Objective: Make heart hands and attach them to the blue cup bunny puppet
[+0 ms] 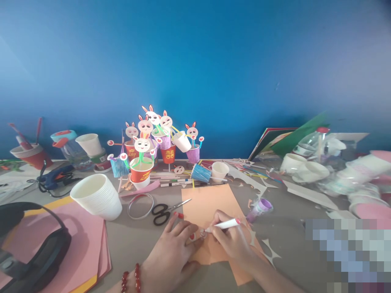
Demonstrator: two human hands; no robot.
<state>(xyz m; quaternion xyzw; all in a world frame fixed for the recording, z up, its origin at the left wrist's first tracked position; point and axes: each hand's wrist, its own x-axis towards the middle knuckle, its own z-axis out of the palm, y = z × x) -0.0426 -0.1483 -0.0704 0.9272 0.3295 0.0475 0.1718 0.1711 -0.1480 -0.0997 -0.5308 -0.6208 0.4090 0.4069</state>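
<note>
Orange paper sheet [210, 203] flat on the grey table [134, 244], close in front, between the black scissors [165, 211] and a purple glue stick [259, 208]. Looks thin, light and floppy, likely to slide or crease. Best pinned flat from above, not pinched at an edge.

Left hand [174, 248] spread palm down, grasping nothing, fingertips resting on the sheet just beside a small round cutout [202, 232]. Right hand [230, 240] curled in a writing pinch round a white marker pen [224, 224], tip down at the cutout.
</note>
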